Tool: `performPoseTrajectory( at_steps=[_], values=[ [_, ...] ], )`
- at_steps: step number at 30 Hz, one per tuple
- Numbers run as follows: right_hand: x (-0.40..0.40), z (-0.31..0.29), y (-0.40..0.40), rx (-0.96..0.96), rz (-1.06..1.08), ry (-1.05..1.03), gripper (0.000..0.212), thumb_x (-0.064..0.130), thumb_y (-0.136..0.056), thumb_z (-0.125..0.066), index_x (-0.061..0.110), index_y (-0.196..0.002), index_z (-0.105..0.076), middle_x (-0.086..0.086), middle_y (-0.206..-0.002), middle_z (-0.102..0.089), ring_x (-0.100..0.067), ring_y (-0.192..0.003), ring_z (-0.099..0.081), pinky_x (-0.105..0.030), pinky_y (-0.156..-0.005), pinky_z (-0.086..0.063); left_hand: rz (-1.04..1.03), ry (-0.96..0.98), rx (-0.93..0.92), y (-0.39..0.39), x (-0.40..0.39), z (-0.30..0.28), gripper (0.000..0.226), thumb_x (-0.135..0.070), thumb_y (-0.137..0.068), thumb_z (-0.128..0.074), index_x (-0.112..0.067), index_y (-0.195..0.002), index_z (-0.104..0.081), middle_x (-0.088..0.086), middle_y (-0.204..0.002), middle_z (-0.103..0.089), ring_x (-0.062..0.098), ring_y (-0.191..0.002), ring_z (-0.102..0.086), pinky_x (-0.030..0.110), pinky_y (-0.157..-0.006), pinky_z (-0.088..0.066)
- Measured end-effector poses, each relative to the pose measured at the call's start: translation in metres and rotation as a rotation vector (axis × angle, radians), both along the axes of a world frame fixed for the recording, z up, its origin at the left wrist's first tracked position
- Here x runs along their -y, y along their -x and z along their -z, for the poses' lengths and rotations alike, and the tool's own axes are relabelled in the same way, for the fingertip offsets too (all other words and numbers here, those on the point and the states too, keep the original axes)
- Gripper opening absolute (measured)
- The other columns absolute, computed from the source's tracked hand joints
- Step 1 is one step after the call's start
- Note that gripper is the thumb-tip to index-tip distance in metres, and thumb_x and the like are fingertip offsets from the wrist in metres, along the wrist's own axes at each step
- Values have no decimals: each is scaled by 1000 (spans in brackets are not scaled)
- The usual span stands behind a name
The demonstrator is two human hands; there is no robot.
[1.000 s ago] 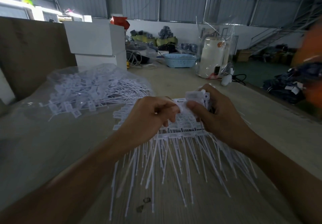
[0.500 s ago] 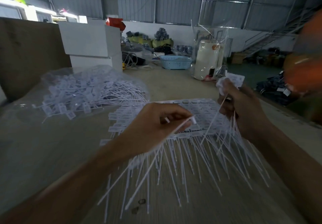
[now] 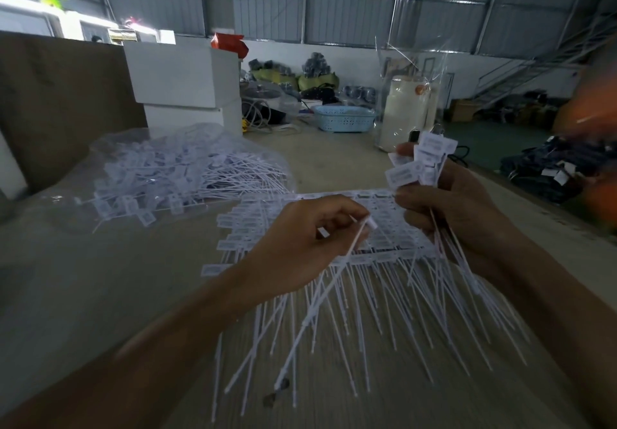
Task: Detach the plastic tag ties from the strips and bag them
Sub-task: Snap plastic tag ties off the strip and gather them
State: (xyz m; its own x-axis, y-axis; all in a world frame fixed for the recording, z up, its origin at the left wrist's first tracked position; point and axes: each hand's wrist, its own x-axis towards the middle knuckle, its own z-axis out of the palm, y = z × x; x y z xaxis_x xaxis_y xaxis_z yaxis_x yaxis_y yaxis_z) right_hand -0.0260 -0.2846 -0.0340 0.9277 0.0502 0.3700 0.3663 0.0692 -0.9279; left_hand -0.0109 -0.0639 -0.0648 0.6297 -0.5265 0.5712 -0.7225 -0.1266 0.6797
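I am looking down at a wooden table (image 3: 434, 405) where both hands are working over white plastic tag ties. The left hand (image 3: 300, 245) is hovering above the strips (image 3: 384, 238), its fingers curled together and pinching a single tie (image 3: 320, 298) near its head, the thin tail slanting down and toward me across the other tails. The right hand (image 3: 457, 208) is gripping a bundle of loose ties (image 3: 420, 161), fingers clamped around the stems; the flat label heads are fanning out above the fist and the tails are hanging below it. The strips are lying flat on the table just under both hands, with rows of label heads on the far side and many tails spreading toward me. To the left, near the strips, a clear plastic bag (image 3: 110, 148) is lying on the table holding a heap of loose ties. Farther back, white boxes (image 3: 187, 78) are standing behind the bag, and a light blue basket (image 3: 344, 120) is sitting at the far end of the table beside another clear bag (image 3: 407, 95) standing upright.
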Motion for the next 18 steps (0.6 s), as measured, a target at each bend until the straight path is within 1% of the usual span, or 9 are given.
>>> performPoseTrajectory(
  at_steps=[3, 5, 7, 9, 12, 13, 14, 16, 18],
  values=[
    [-3, 1, -1, -13, -111, -81, 42, -6, -90, -52, 20, -122, -60, -6, -75, -51, -11, -56, -40, -19, -47, -41, -3, 3, -5, -2, 0, 1, 11, -22, -94, -66, -26, -102, -71, -8, -84, -74, 10, -77, -72, 30, -71, -58],
    [-6, 2, 0, -6, -172, -114, 41, -6, -94, -48, 18, -126, -56, -7, -73, -36, -11, -55, -36, -20, -48, -38, -5, -4, -1, -2, 0, 2, 11, -21, -94, -66, -28, -102, -70, -9, -84, -74, 9, -78, -72, 32, -72, -59],
    [-9, 2, 3, 8, -141, -75, 36, 4, -93, -54, 23, -123, -61, -8, -75, -39, -13, -58, -42, -24, -53, -44, -10, -15, 15, -1, 0, 2, 12, -22, -94, -65, -31, -101, -69, -9, -85, -74, 8, -77, -72, 33, -72, -59],
    [-8, 2, 6, 8, -131, -28, 32, 17, -88, -61, 29, -117, -67, -8, -77, -50, -18, -67, -52, -30, -63, -53, -9, -13, 18, 0, 0, 2, 14, -25, -92, -65, -36, -100, -68, -10, -86, -74, 9, -77, -72, 34, -72, -59],
    [-5, 3, 7, -8, -183, 31, 32, 20, -93, -57, 16, -125, -60, -16, -85, -59, -27, -80, -60, -48, -79, -57, -18, -5, 20, -1, 0, 2, 15, -23, -94, -65, -35, -100, -69, -10, -85, -74, 9, -76, -72, 35, -71, -58],
    [-5, 2, 7, -16, -194, 43, 29, 21, -95, -57, 12, -122, -61, -21, -88, -59, -28, -78, -61, -50, -77, -58, -26, -4, 21, -2, 0, 3, 13, -23, -94, -65, -32, -101, -70, -9, -85, -75, 10, -76, -72, 36, -71, -58],
    [-6, 2, 8, -14, -224, 55, 25, 24, -96, -56, 11, -116, -64, -28, -90, -57, -24, -70, -60, -44, -68, -57, -31, 0, 18, -3, 0, 3, 12, -24, -93, -65, -30, -102, -71, -8, -86, -75, 10, -76, -72, 38, -71, -58],
    [-8, 1, 9, -1, -288, 68, 22, 26, -99, -52, 12, -101, -69, -39, -92, -45, -15, -54, -46, -30, -54, -46, -27, 11, 0, -3, 0, 3, 12, -24, -93, -65, -27, -103, -71, -8, -87, -75, 10, -77, -72, 39, -73, -59],
    [-7, -1, 8, 22, -276, 82, 28, 25, -101, -48, 11, -91, -70, -48, -90, -33, -12, -52, -30, -25, -50, -33, -18, 9, -8, -3, 0, 3, 12, -23, -94, -65, -26, -104, -71, -8, -87, -75, 9, -78, -72, 38, -73, -60]
  ],
)
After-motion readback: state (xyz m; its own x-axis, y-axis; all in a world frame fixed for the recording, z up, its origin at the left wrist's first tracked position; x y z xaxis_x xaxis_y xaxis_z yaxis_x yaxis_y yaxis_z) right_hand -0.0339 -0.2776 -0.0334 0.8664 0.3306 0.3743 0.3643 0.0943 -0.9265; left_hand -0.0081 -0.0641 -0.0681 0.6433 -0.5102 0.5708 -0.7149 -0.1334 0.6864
